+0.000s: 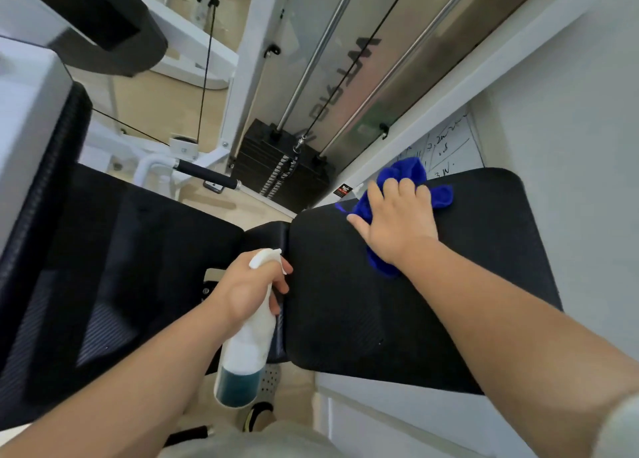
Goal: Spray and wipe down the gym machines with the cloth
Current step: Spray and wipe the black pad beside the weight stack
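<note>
1. Head view showed the right hand (397, 222) pressing the bunched cloth (404, 174) on the pad (484, 250) near its far edge, fingers curled over it.
2. Left hand (245, 288) was clamped round the bottle (252, 347), held upright over the gap beside the pad.
3. Risk: a long stroke could push the cloth off the edge toward the weight stack (276, 160).
4. Risk: a stray squeeze would likely wet the floor, not the pad, leaving it slippery.
</note>
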